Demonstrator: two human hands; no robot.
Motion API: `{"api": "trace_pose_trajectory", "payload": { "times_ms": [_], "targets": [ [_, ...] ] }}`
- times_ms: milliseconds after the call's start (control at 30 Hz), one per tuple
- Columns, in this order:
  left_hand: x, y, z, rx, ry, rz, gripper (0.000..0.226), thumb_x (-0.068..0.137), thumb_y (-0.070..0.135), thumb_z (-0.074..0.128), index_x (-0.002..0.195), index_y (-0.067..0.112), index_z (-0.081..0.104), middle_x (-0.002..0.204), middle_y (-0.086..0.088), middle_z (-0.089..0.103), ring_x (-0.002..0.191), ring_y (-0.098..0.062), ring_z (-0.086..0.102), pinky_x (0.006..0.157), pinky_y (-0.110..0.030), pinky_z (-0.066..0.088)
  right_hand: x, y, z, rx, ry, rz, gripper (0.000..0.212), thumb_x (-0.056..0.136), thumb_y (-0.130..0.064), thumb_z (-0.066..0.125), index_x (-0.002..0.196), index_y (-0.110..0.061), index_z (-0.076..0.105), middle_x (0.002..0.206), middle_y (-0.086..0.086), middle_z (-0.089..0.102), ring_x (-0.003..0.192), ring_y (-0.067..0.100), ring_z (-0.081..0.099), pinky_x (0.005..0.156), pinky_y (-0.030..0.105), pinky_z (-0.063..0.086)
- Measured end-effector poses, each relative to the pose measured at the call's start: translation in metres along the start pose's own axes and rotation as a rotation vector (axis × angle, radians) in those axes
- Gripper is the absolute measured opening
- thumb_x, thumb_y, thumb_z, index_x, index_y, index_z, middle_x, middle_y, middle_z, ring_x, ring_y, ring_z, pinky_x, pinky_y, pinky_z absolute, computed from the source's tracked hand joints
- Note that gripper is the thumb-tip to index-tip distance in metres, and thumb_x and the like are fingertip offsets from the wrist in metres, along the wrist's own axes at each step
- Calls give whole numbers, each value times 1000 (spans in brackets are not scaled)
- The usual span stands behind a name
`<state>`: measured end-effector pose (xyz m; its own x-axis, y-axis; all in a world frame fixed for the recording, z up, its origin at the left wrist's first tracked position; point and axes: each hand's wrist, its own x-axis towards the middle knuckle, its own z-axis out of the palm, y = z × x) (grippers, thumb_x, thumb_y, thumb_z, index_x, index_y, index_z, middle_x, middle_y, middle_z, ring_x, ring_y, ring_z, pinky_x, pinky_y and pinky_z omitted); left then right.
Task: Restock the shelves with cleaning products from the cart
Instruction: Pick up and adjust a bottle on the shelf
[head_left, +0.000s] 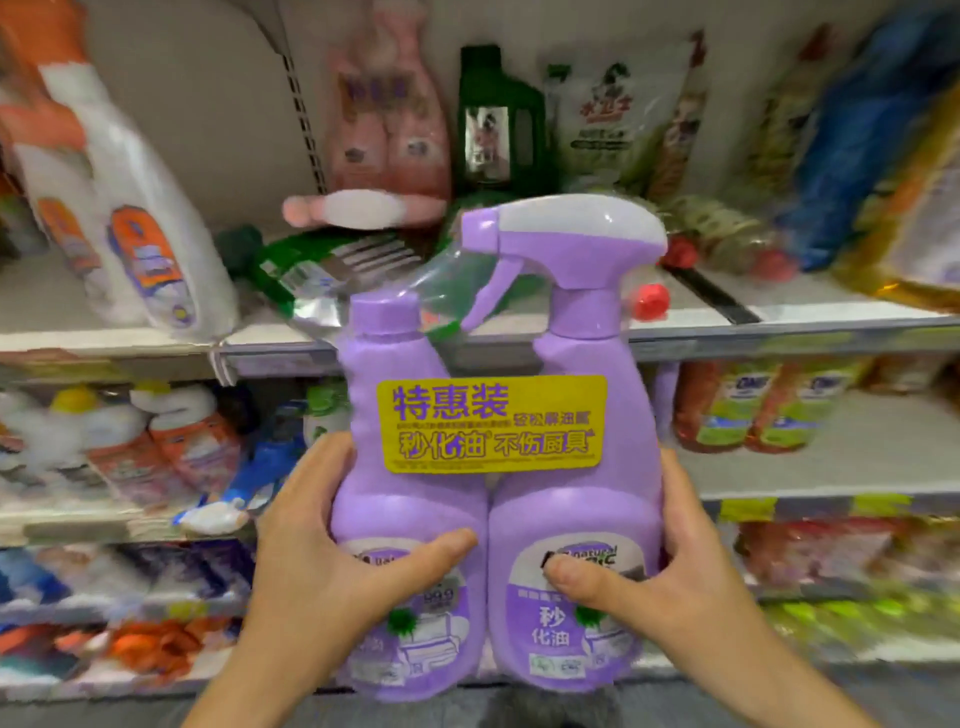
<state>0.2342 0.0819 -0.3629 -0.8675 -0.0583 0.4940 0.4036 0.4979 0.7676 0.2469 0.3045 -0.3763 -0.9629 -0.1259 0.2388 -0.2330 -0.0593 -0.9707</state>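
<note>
A purple twin pack of cleaner bottles is upright in front of the shelves, wrapped in clear film with a yellow label across both. The right bottle has a trigger sprayer; the left one has a plain cap. My left hand grips the left bottle, thumb across its front. My right hand grips the right bottle, thumb on its label. The pack's top is level with the upper shelf.
On the upper shelf stand white-and-orange bottles, a pink twin pack, a dark green bottle, refill pouches, and a green bottle lying flat. Lower shelves hold many blurred products.
</note>
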Motion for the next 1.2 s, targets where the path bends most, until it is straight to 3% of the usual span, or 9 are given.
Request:
{"api": "trace_pose_trajectory", "payload": {
  "times_ms": [300, 467, 600, 667, 767, 833, 933, 1067, 1200],
  "targets": [
    [-5, -8, 123, -155, -173, 58, 61, 50, 54, 79, 94, 17, 59, 89, 6, 58, 80, -6, 56, 68, -13, 45, -28, 59, -101, -49, 221, 60, 80, 45, -16, 89, 106, -55, 56, 105, -12, 71, 87, 2, 68, 67, 20, 56],
    [1, -37, 197, -228, -151, 1, 62, 48, 53, 83, 102, 40, 57, 97, 15, 62, 87, 4, 58, 73, -10, 45, -3, 124, -156, -118, 280, 120, 95, 37, -5, 95, 105, -55, 52, 99, -20, 72, 81, -8, 64, 66, 12, 54],
    [10, -68, 237, -194, -95, -32, 66, 49, 73, 77, 109, 55, 54, 103, 28, 62, 93, 14, 57, 75, -4, 44, 20, 180, -181, -75, 376, 201, 88, 35, 5, 92, 103, -30, 48, 110, -11, 68, 79, -12, 63, 67, 12, 54],
    [12, -91, 250, -167, -84, -28, 69, 47, 72, 78, 109, 50, 57, 103, 15, 65, 97, 8, 58, 80, -9, 47, 31, 200, -186, -139, 401, 170, 83, 30, -2, 93, 100, -21, 51, 95, -16, 72, 85, -6, 65, 78, 15, 54],
    [17, -118, 260, -260, -74, -136, 80, 39, 67, 84, 101, 19, 67, 92, -18, 67, 99, -21, 65, 84, -42, 55, 47, 216, -184, -176, 376, 162, 65, 40, 5, 85, 100, 6, 63, 94, 14, 73, 100, 25, 67, 92, 38, 53],
    [25, -126, 261, -222, -87, -115, 79, 43, 66, 83, 100, 14, 64, 91, -18, 66, 98, -9, 63, 84, -28, 54, 60, 225, -184, -123, 350, 175, 66, 41, 0, 85, 102, 12, 61, 89, 13, 73, 87, 13, 70, 78, 26, 57],
    [37, -135, 258, -116, -75, -9, 70, 49, 51, 85, 104, 19, 55, 95, -3, 60, 95, 5, 55, 83, -10, 43, 79, 226, -176, -131, 246, 159, 75, 46, -27, 87, 108, 2, 57, 90, -4, 71, 81, 0, 67, 68, 13, 54],
    [48, -150, 255, -47, -36, -13, 73, 51, 30, 86, 110, 0, 54, 105, -11, 57, 99, -19, 54, 87, -21, 44, 104, 236, -163, -181, 233, 12, 72, 56, -13, 84, 116, -26, 49, 114, -16, 63, 107, -1, 60, 89, 16, 50],
    [57, -165, 254, 8, -27, 13, 57, 54, 35, 86, 98, 14, 56, 94, 9, 53, 89, -5, 49, 78, -8, 40, 127, 249, -158, -226, 163, -88, 82, 59, -19, 85, 123, -46, 42, 120, -28, 57, 116, -5, 53, 96, 15, 44]
  ]
}}
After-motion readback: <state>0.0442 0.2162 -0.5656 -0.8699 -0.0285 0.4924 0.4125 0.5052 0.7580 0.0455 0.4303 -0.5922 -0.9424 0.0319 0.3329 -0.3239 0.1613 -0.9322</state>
